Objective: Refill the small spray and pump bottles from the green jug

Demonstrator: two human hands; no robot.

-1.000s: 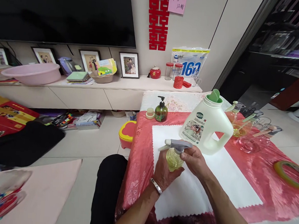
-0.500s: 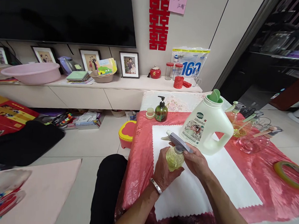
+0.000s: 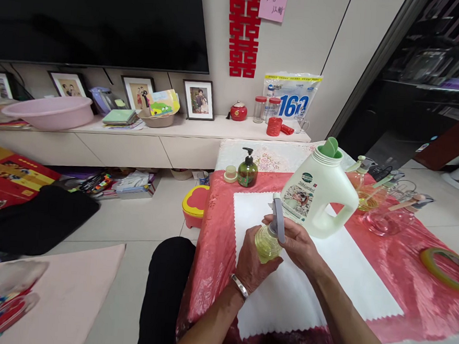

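Observation:
My left hand [image 3: 251, 260] is wrapped round the body of a small ribbed spray bottle [image 3: 267, 246] with yellowish liquid inside. At its neck, my right hand [image 3: 297, 242] has its fingers closed on the grey spray head [image 3: 277, 220], which points away from me. Just beyond stands a large pale green jug [image 3: 322, 194] with a floral label and a green piece [image 3: 329, 146] in its open mouth. Both hands are above a white sheet [image 3: 283, 296] with scalloped edges.
A green pump bottle [image 3: 247, 170] and a pale cap [image 3: 230, 173] stand on the red table cover [image 3: 213, 255]. Several spray bottles [image 3: 387, 217] are at the right, with a roll of tape [image 3: 448, 268] nearer. A yellow-topped stool [image 3: 195, 201] is left of the table.
The spray head has turned on the bottle, its nozzle swinging from the left to away from me. My right fingers have shifted round it, while my left hand has stayed put.

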